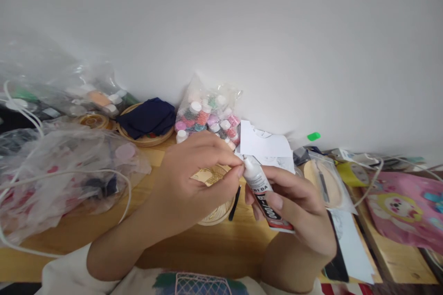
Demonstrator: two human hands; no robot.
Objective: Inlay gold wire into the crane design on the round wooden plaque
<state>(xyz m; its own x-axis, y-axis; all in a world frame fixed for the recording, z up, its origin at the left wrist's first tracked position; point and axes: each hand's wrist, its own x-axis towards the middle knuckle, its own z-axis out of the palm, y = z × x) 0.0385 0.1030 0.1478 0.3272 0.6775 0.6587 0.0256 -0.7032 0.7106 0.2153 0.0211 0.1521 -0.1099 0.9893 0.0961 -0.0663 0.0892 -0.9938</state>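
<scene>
A white tube of B-7000 glue (265, 196) is tilted in my right hand (301, 207), its fingers and thumb wrapped round the body. The narrow metal tip of the tube points up and to the left. My left hand (197, 184) has its thumb and forefinger pinched together right at the tube's neck. Whatever lies between those fingertips is hidden or too small to make out. Partly covered by my left hand, a round piece with gold relief (214, 214) lies on the wooden table (197, 249). A thin black tool (235, 203) rests beside it.
Behind my hands stands a clear bag of small coloured jars (211, 117), with white paper (265, 140) to its right. Dark blue cloth (148, 117) lies on a round wooden hoop. Plastic bags (69, 166) and a white cable (114, 173) fill the left; a pink pouch (408, 212) lies right.
</scene>
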